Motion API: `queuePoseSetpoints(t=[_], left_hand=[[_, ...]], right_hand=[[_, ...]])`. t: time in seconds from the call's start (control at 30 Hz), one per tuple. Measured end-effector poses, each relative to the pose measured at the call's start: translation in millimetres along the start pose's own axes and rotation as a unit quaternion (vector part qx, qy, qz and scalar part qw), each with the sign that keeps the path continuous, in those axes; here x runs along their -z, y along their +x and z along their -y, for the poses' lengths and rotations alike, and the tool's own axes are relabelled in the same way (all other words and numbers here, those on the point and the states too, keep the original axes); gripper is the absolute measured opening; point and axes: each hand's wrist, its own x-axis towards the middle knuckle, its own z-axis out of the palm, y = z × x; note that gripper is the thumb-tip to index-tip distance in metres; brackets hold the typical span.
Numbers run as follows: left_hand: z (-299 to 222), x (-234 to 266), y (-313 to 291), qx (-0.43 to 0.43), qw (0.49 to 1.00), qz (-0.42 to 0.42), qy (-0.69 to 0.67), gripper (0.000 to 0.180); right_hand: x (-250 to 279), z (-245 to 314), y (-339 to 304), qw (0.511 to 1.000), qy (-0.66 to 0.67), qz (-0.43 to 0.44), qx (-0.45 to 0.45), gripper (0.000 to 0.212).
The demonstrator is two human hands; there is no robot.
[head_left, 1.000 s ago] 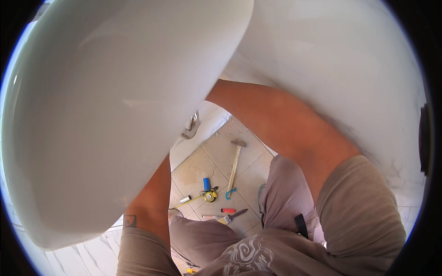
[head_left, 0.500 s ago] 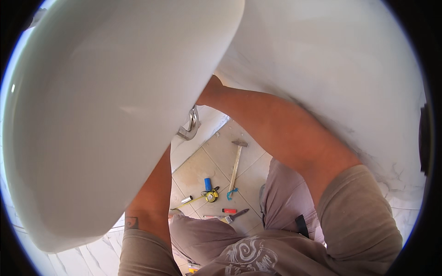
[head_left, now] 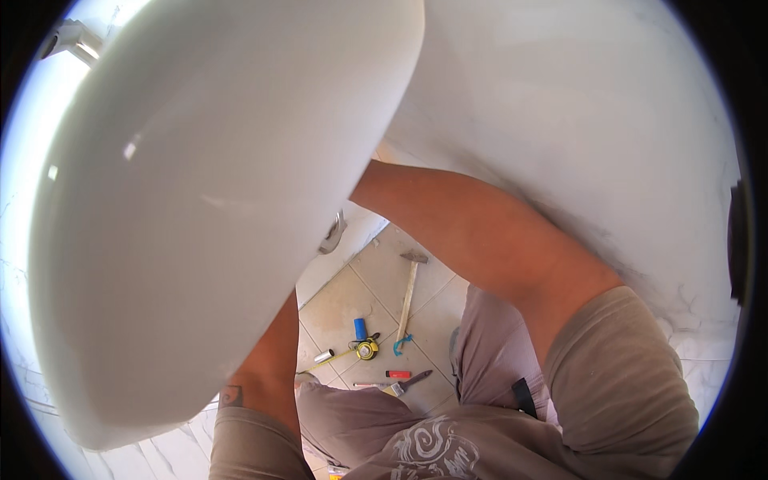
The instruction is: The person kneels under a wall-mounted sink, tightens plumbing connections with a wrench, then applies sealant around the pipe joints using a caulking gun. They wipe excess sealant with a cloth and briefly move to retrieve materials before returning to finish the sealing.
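A large white ceramic basin (head_left: 216,208) fills the left half of the view. Both my arms reach up behind it: my right forearm (head_left: 456,208) comes in from the right along the wall, my left forearm (head_left: 276,352) from below. The basin's edge cuts off each arm before the hand, so neither my left hand nor my right hand shows, nor what they touch. Between the two arms, a bent chrome pipe (head_left: 333,234) peeks out past the basin's edge, mostly covered by it.
On the tiled floor lie a hammer (head_left: 409,296), a yellow tape measure (head_left: 367,348), a blue cylinder (head_left: 360,328), a short silver tube (head_left: 323,356), a small red item (head_left: 398,374) and a paintbrush (head_left: 408,385). A pale marbled wall (head_left: 576,104) rises at the right.
The basin now covers more of my right wrist and of the chrome pipe. Its left rim appears farther right, and the floor tools sit slightly lower in view.
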Motion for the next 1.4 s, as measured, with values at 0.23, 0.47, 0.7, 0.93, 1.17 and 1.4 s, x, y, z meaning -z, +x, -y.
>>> queuePoseSetpoints(t=[0.23, 0.47, 0.7, 0.93, 1.17, 1.4], left_hand=[[1.0, -6.9, -11.0, -0.011, 0.999, 0.034, 0.006, 0.041], [1.2, -10.7, -6.0, -0.005, 0.999, -0.043, -0.018, 0.043], [1.4, -0.6, -3.5, 0.015, 0.998, -0.053, -0.009, 0.042], [0.3, -4.1, -6.0, 0.014, 0.997, -0.070, -0.017, 0.044], [-0.4, -7.4, -6.7, 0.015, 0.996, -0.082, -0.019, 0.045], [-2.5, -9.4, -11.2, 0.008, 0.999, -0.035, -0.021, 0.046]], right_hand=[[48.5, 16.9, -7.6, 0.995, -0.047, 0.086, 0.012, 0.020], [55.0, 10.4, -2.4, 0.988, -0.075, 0.124, 0.052, 0.020], [52.3, 8.2, -8.7, 0.991, -0.053, 0.122, 0.021, 0.020], [47.6, 9.6, -12.0, 0.993, -0.032, 0.115, -0.023, 0.020], [41.7, 9.6, -14.2, 0.993, -0.007, 0.099, -0.067, 0.021], [33.0, 11.2, -13.0, 0.994, -0.004, 0.071, -0.077, 0.021]])
